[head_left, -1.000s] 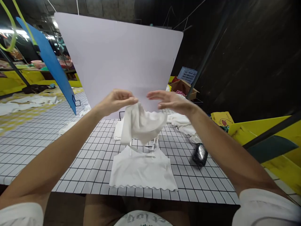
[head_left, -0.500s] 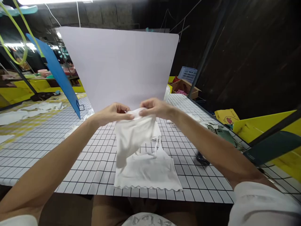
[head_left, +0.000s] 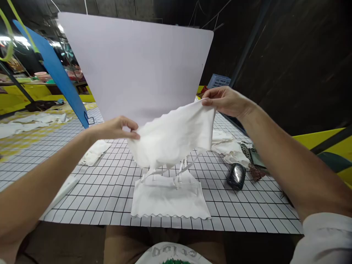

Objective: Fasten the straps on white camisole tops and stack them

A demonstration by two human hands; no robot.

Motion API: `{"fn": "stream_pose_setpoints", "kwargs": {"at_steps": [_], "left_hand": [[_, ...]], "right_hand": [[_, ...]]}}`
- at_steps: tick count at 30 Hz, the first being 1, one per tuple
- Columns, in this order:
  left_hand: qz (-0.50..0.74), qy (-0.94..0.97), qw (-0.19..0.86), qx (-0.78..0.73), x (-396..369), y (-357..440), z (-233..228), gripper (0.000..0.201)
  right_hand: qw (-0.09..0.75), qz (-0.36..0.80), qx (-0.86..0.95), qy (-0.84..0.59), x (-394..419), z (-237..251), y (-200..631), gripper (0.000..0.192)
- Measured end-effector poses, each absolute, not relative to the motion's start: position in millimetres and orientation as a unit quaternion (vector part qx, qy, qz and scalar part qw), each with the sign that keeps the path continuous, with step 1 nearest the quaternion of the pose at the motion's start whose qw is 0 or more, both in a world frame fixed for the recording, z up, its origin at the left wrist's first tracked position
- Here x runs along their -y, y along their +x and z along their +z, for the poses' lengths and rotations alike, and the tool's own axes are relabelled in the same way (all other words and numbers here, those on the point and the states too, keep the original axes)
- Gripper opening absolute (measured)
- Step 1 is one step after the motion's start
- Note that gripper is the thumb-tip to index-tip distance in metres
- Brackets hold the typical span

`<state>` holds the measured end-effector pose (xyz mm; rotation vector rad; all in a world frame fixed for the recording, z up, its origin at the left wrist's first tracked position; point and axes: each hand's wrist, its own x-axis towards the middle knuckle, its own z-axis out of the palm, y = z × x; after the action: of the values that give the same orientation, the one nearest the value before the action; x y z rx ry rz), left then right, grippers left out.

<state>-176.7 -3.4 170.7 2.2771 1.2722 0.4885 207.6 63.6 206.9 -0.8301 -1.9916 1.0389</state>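
The left hand (head_left: 117,128) pinches one corner of a white garment (head_left: 173,137) between thumb and fingers; the right hand (head_left: 224,101) pinches the opposite corner, higher and farther out. With both corners gripped and the hands spread apart, the cloth hangs stretched in the air above the table, apparently so that its full width is displayed. The fabric is thin, soft and matte, sagging in the middle, with narrow straps dangling below. Directly beneath lies a second white top (head_left: 169,198), flat, with a scalloped lower hem. The grid-patterned table (head_left: 110,183) carries more white pieces (head_left: 229,148) near a glossy black object (head_left: 235,176). A pale upright board (head_left: 137,66) stands behind.
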Motion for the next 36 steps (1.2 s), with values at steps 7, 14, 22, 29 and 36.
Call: {"fn": "stream_pose_setpoints", "kwargs": {"at_steps": [7,14,22,29,36], "left_hand": [[0.298,0.778,-0.223,-0.507,-21.0,-171.6,224.7,0.023],[0.275,0.797,-0.224,-0.489,13.4,-176.5,145.0,0.043],[0.274,0.817,0.004,-0.507,81.3,-168.8,-39.9,0.017],[0.337,0.83,0.028,-0.443,129.0,-166.1,-37.2,0.013],[0.307,0.859,0.063,-0.406,166.9,-159.7,-73.0,0.02]], "right_hand": [[0.429,0.006,0.817,-0.384,-87.1,231.7,226.5,0.016],[0.364,-0.137,0.84,-0.379,-32.0,150.1,244.3,0.011],[0.21,-0.042,0.91,-0.354,41.2,-34.0,238.9,0.014],[0.295,0.008,0.874,-0.387,89.0,-33.0,246.8,0.012],[0.226,-0.025,0.904,-0.363,139.7,-71.4,243.8,0.021]]}}
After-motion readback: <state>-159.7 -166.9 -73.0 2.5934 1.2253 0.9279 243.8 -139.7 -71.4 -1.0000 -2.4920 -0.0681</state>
